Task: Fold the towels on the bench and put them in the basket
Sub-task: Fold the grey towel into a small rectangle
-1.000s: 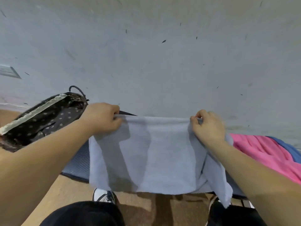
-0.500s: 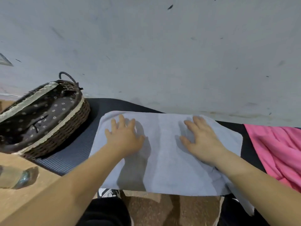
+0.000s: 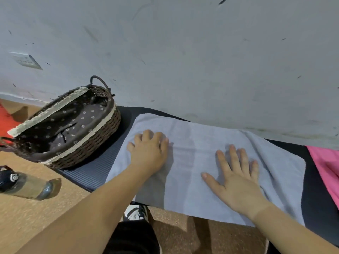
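Note:
A pale blue towel (image 3: 194,143) lies spread flat on the dark padded bench (image 3: 95,173), its near edge hanging slightly over the front. My left hand (image 3: 148,153) presses flat on its left part, fingers together. On the towel's right part rests my right hand (image 3: 236,173), flat with fingers spread. A dark wicker basket (image 3: 86,151) with a flower-print lining stands on the bench's left end, holding no towel that I can see. A pink towel (image 3: 326,162) lies at the right edge of the view.
A grey wall (image 3: 183,52) rises right behind the bench. A clear water bottle (image 3: 25,186) lies on the brown floor at the left. My shoe (image 3: 135,213) and dark trousers are below the bench's front edge.
A second ago both hands held the towel up by its top edge. They laid it on the bench and now press flat on it; the hands have slid slightly apart.

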Demonstrator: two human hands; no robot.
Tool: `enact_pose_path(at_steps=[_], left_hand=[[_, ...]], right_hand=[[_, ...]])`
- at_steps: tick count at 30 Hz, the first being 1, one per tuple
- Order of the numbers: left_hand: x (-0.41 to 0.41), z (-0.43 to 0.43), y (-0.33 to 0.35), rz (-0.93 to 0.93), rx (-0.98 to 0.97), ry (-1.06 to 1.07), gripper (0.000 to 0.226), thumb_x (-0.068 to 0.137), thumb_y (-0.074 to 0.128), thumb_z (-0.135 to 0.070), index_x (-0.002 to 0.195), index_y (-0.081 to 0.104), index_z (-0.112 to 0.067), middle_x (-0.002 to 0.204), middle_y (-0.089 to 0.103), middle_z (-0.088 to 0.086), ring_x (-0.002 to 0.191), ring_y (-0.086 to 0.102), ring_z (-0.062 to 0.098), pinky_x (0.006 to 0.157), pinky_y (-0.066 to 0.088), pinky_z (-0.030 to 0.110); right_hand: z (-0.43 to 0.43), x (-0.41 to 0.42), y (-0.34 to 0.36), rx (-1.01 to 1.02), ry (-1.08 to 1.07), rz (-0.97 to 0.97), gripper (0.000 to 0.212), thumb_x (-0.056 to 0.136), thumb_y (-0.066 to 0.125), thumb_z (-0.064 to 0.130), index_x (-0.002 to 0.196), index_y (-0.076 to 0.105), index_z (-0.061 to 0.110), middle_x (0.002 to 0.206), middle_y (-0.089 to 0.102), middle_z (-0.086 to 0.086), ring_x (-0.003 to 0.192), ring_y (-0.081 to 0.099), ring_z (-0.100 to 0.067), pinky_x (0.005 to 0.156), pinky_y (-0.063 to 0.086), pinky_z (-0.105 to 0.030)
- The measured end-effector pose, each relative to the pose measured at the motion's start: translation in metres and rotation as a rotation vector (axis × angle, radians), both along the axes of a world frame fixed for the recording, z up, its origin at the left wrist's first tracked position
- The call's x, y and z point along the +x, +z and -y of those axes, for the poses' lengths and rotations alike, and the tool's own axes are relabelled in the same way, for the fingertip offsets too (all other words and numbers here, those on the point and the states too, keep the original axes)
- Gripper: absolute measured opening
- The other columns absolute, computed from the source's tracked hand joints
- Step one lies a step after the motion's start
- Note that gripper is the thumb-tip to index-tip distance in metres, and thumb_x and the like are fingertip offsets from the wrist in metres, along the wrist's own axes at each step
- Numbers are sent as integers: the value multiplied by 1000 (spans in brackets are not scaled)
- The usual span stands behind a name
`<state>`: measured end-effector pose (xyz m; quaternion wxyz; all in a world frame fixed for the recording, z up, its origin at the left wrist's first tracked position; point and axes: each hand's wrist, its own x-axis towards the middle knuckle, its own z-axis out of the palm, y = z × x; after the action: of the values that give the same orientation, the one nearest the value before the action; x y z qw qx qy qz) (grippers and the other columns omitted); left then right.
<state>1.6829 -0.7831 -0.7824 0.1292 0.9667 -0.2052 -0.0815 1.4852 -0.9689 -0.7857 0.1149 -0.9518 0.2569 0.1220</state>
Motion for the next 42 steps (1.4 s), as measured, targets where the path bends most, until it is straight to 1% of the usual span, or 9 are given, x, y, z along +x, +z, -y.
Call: enact_pose_path(at_steps=[3,6,14,18,22,25,29,35,42], left_hand=[[49,2,5,150,-117,-34,43,108,34,-32,144,55,-19,163,34,13,147,30,40,116,29,50],[97,6,7,82,131,-111,54,102,44,-20,156,37,-21,166,29,10,154,19,36,122,24,47],[130,18,19,45,149,-133,30,84,57,-13,112,65,-17,111,49,6,113,49,33,85,51,45],[131,15,30,213,132,7,28,89,59,-8,117,53,-10,124,46,14,107,49,36,71,46,43],[84,35,32,221,123,-76,47,93,58,-20,139,47,-14,155,34,12,133,42,39,94,43,46],[9,65,25,-60,118,-154,74,95,54,-51,159,26,-27,173,0,9,158,5,36,123,18,53],[-67,81,3,-257,217,-211,93,88,24,-85,162,-11,-40,169,-30,5,154,-28,39,118,-11,71],[-72,51,-12,-55,282,-241,88,84,-1,-89,158,-19,-46,170,-26,-1,156,-23,35,118,-12,71],[-83,73,0,23,179,-329,88,90,-2,-79,165,4,-34,174,-11,4,159,-13,34,123,-7,62]], right_hand=[[4,23,7,69,39,148,79,92,15,85,158,-12,51,168,-29,7,152,-34,-19,125,-17,-45],[11,37,2,108,32,126,74,93,18,82,159,-3,54,170,-23,8,154,-28,-19,125,-16,-45],[11,42,-9,54,38,47,73,96,12,77,160,-9,49,169,-26,2,154,-30,-25,124,-19,-50],[12,40,-7,117,42,96,72,98,18,75,160,-5,49,170,-24,4,153,-31,-21,123,-21,-47],[18,36,1,251,3,248,74,92,24,75,160,6,50,172,-13,6,155,-25,-13,125,-16,-42],[26,28,8,240,-10,297,80,87,19,77,161,13,47,173,-7,4,157,-19,-14,126,-13,-41],[44,3,18,207,-41,287,86,85,16,80,162,15,42,173,-3,2,158,-14,-17,127,-10,-42],[84,-48,27,326,-190,220,81,100,44,60,165,10,24,173,0,-3,159,-6,-20,128,-3,-41],[123,-82,34,344,-316,391,62,95,64,41,148,49,12,146,50,-10,138,45,-29,113,39,-39]])
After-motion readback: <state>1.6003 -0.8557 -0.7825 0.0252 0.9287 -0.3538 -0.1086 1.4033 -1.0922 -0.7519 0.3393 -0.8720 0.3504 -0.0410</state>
